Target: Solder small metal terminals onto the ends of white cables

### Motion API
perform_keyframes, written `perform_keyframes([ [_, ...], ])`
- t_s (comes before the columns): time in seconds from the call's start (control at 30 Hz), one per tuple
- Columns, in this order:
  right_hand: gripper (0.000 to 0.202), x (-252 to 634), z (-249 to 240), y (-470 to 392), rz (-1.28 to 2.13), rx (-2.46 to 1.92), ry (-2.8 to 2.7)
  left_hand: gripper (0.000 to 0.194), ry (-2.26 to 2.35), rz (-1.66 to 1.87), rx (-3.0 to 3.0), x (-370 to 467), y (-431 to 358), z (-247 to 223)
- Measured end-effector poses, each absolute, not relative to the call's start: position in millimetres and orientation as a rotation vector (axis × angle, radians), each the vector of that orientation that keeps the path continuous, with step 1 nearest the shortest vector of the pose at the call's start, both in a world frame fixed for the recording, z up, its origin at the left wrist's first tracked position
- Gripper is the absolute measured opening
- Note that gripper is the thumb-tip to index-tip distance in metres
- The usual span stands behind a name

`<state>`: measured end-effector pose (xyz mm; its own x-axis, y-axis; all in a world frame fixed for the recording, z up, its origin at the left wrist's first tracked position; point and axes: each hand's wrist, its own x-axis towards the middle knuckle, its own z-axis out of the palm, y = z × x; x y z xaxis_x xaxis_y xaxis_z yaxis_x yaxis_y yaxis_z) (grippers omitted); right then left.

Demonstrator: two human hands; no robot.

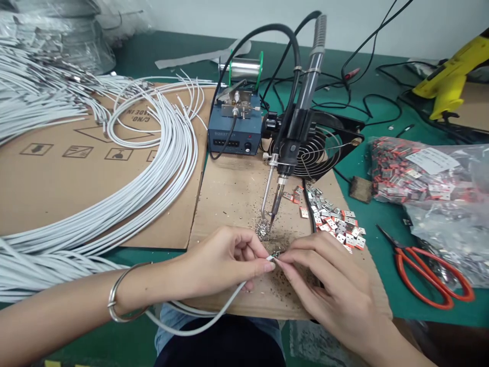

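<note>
Head view: left hand (233, 257) pinches white cable (228, 304), end pointing right; right hand (330, 278) pinches metal piece (276, 253) there; soldering iron (278, 198) just far.

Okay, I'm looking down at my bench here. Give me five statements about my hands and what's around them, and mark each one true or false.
1. The left hand pinches a white cable near its end. True.
2. The silver bracelet is on the right wrist. False: the bracelet is on the left wrist.
3. The scissors lie beyond the right hand, on the right side of the bench. True.
4. The soldering iron points its tip upward. False: the tip points down.
5. The solder spool sits in front of the blue box. False: the spool is behind it.
</note>
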<state>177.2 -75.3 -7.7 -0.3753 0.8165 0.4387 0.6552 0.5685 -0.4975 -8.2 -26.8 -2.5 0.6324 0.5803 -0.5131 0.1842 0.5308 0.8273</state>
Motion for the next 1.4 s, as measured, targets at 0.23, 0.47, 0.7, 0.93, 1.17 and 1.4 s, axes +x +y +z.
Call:
perform_keyframes([
  [0.23,0.008,187.0,-8.8,-76.6,0.739,-1.388,-1.793,0.019,0.855,0.279,0.95,-9.3,-25.8,-1.6],
  [0.47,0.012,181.5,-6.5,-62.9,1.635,-1.373,-1.14,0.012,0.853,0.279,0.997,-8.3,-21.6,-1.2],
  [0.7,0.018,181.2,-5.9,-48.5,1.759,-1.376,-1.006,0.015,0.914,0.299,1.137,-6.0,-17.8,-5.3],
  [0.93,0.013,184.7,-15.1,-40.6,1.86,-1.29,-0.906,0.016,0.972,0.308,1.169,-4.2,-14.7,-6.3],
  [1.17,0.01,187.1,-13.6,-33.4,1.855,-1.307,-0.911,0.012,0.996,0.36,1.172,-3.7,-10.7,-6.7],
  [1.4,0.007,186.4,-15.4,-27.3,1.853,-1.294,-0.942,0.012,1.029,0.317,1.092,-1.9,-6.4,-4.7],
])
